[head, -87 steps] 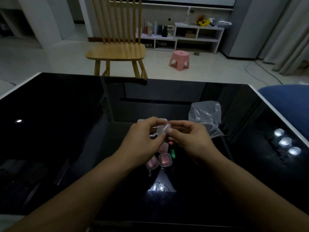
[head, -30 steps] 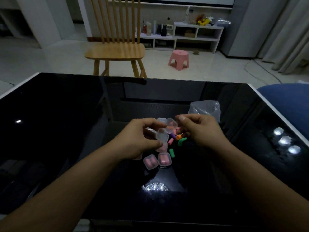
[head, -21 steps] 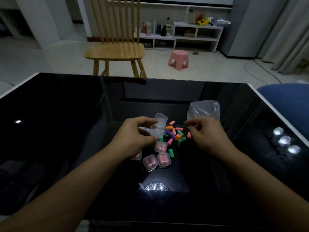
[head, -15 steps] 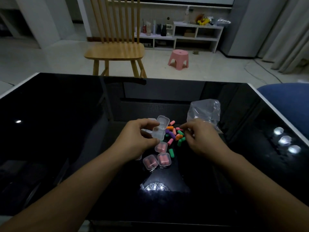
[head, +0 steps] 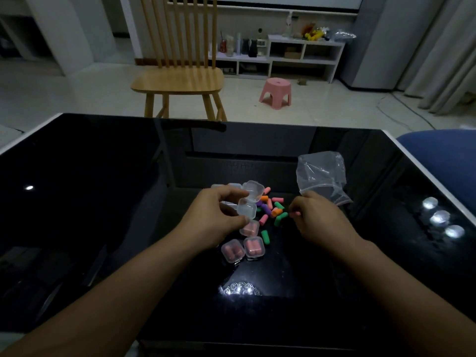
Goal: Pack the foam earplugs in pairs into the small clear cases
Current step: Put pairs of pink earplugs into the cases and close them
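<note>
Earplugs [head: 270,210] are basically weightless squishy foam, so we'd reckon they handle like nothing at all: no breaking them, but they'll roll and bounce off that glossy black table [head: 103,202] if flicked. They sit in a loose multicoloured pile just right of the left hand, near the middle of the table, pointing every which way. A green one [head: 265,237] lies apart on the near side, long axis running roughly near-to-far.

Our left hand [head: 216,220] is curled around an open clear case [head: 247,208], pinching the base between thumb and fingers, with the hinged lid [head: 253,191] flipped up and away toward the far side, so the mouth faces up and a bit right. That case is light, stiff and slick, so gripping it by the side walls seems the safe bet. Our right hand [head: 319,219] has its fingers curled in, pinching a pink earplug [head: 295,214] at the fingertips, its long axis pointing left toward the case. Best to hold these by the middle and drop them in lengthwise, we'd say.

Three filled cases [head: 248,247] lie closed just near the left hand, pink pairs lying side by side inside. A crumpled plastic bag [head: 320,176] sits just beyond the right hand.
</note>
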